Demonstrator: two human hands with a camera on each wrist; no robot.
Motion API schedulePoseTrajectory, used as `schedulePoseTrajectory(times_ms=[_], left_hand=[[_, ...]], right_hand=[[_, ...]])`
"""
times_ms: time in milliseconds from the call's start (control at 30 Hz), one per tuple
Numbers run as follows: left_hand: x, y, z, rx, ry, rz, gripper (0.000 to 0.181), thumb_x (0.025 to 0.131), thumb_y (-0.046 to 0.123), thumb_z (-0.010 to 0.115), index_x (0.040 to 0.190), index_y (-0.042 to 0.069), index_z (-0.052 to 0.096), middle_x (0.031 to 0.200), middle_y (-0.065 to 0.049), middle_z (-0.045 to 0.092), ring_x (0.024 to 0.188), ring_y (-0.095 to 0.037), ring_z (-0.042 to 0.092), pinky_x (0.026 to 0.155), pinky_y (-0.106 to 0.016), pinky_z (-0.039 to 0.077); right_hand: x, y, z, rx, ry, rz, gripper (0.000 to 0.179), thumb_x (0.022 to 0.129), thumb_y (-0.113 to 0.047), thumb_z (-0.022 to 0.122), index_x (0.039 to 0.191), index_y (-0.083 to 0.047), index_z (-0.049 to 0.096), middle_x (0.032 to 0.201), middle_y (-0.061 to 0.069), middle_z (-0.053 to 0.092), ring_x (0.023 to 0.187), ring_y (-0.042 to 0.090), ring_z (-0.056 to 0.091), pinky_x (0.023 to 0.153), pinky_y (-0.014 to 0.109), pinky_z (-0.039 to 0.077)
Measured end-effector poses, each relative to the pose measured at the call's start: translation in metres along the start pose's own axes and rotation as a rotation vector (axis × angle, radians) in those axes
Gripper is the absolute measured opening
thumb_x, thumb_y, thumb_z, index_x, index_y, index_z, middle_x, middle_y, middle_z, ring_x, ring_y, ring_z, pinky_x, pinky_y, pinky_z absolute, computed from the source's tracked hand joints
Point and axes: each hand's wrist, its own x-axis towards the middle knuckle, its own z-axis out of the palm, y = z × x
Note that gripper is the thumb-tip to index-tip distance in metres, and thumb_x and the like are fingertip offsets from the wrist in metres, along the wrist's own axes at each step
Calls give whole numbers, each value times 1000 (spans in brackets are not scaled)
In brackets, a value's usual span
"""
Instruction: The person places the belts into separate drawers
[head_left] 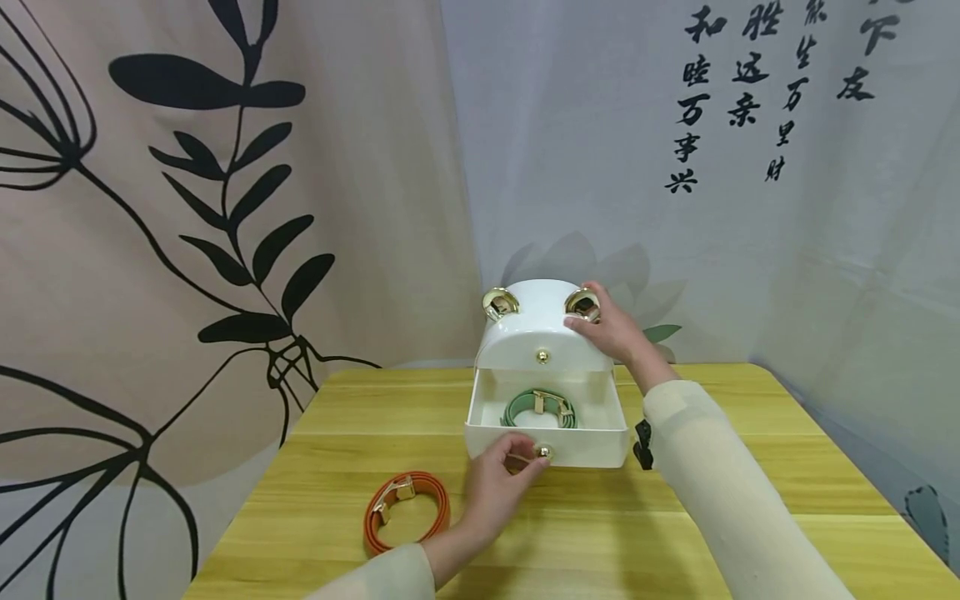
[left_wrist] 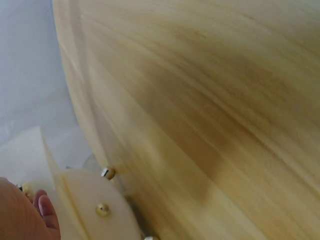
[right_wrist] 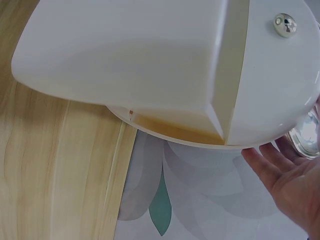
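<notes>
A white box (head_left: 546, 312) with a rounded top, two gold ear-like rings and a gold knob on its upper front stands at the back of the table. Its lower drawer (head_left: 585, 447) is pulled out, and a coiled green belt (head_left: 517, 408) with gold fittings lies inside. My left hand (head_left: 498, 483) pinches the gold knob (head_left: 543, 451) on the drawer front between thumb and fingers. With my right hand (head_left: 618, 333) I grip the box's upper right side at the gold ring (head_left: 582, 305), thumb in front; in the right wrist view, fingertips reach the box's curved edge.
A coiled orange belt (head_left: 444, 492) with gold fittings lies on the wooden table (head_left: 360, 408), left of my left hand. A small black object (head_left: 642, 446) shows beside my right sleeve. Printed curtains (head_left: 390, 208) hang right behind the table.
</notes>
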Motion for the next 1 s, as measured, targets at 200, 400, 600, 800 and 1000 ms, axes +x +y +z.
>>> schedulePoseTrajectory(times_ms=[200, 400, 600, 800, 1000], left_hand=[[-1, -9, 9, -45, 31, -33, 18, 83, 13, 81, 97, 9, 70, 90, -1, 72, 76, -11, 67, 70, -24, 56], [-1, -12, 17, -75, 71, -24, 18, 82, 8, 81, 94, 6, 69, 89, -4, 73, 77, -12, 69, 69, -23, 56], [0, -12, 20, -74, 113, -13, 17, 80, 8, 83, 91, 6, 69, 85, -3, 73, 74, -11, 68, 67, -22, 55], [2, -13, 24, -63, 140, -7, 16, 79, 7, 83, 89, 6, 70, 83, -1, 73, 72, -9, 67, 65, -23, 55], [7, -13, 27, -70, 160, -2, 15, 79, 8, 83, 88, 6, 71, 82, 0, 73, 70, -8, 66, 64, -23, 55]], right_hand=[[0, 0, 1, 15, -3, 2, 78, 100, -43, 56, 159, -23, 8, 151, 30, 34, 127, 51, 43, 100, 64, 37], [1, 1, 1, 19, -7, 9, 78, 100, -44, 56, 159, -24, 8, 151, 30, 34, 127, 50, 44, 99, 64, 38], [1, 2, 1, 14, -6, 9, 78, 100, -44, 56, 158, -24, 8, 149, 30, 36, 125, 50, 45, 98, 64, 39], [1, 2, 0, 9, -7, 9, 79, 100, -44, 55, 159, -23, 6, 151, 30, 34, 128, 50, 43, 100, 64, 37], [3, 3, 0, 11, -7, 3, 80, 100, -45, 56, 159, -23, 7, 152, 29, 33, 129, 50, 42, 101, 64, 36]])
